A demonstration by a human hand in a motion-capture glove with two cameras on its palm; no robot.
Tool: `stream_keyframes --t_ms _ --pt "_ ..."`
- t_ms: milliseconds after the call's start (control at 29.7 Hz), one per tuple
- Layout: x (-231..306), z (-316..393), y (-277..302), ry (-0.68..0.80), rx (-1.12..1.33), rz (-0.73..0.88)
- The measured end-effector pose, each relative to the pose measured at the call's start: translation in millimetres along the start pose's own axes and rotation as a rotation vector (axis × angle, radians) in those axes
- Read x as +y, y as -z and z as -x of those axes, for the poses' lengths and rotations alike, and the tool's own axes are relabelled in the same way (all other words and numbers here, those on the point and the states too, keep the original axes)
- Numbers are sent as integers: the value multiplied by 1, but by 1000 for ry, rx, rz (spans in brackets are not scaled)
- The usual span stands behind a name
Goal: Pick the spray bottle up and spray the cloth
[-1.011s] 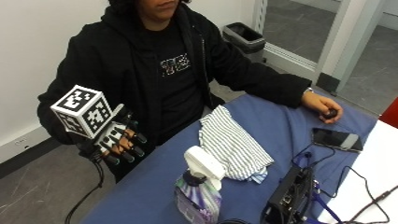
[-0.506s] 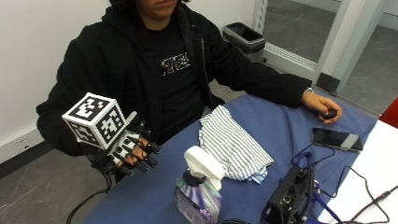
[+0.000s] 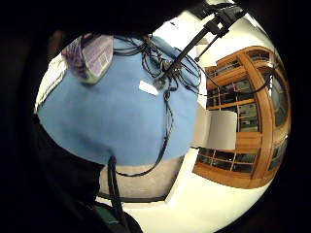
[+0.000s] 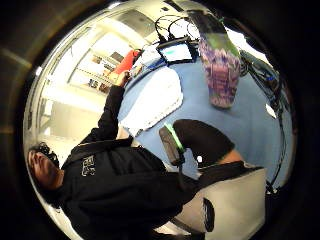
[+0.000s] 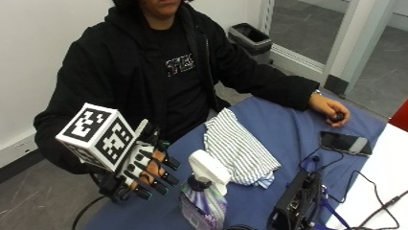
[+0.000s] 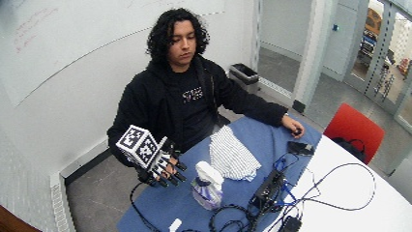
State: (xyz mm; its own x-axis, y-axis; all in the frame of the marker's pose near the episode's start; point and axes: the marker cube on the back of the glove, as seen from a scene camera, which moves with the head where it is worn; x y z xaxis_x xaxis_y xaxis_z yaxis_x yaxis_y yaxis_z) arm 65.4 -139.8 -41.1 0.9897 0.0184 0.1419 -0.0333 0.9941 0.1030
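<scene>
A spray bottle (image 5: 204,199) with a white trigger head and purple label stands upright on the blue table (image 5: 287,134), near its front edge. It also shows in the palm views (image 4: 218,65) (image 3: 91,56). A striped white cloth (image 5: 239,148) lies crumpled just behind it. My gloved right hand (image 5: 148,167) hovers a short way beside the bottle, over the table's near corner, fingers spread and relaxed, holding nothing. In the wide view the hand (image 6: 161,169) is level with the bottle (image 6: 207,186) and apart from it.
The person's bare left hand (image 5: 330,111) rests on the far side of the table on a small dark object. A phone (image 5: 344,143) lies near it. A black device (image 5: 296,201) with blue and black cables sits right of the bottle. A white table (image 5: 382,177) adjoins.
My gloved hand has moved down and toward the spray bottle, closing most of the gap. The bottle, the cloth and the bare hand have stayed in place.
</scene>
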Motion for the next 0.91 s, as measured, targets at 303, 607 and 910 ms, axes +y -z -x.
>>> stream_keyframes --t_ms 303,607,910 --pt "-69 -3 -3 -81 -347 -100" --pt "-94 -9 -24 -125 -796 -69" --pt "-120 7 -33 -301 -1063 -265"
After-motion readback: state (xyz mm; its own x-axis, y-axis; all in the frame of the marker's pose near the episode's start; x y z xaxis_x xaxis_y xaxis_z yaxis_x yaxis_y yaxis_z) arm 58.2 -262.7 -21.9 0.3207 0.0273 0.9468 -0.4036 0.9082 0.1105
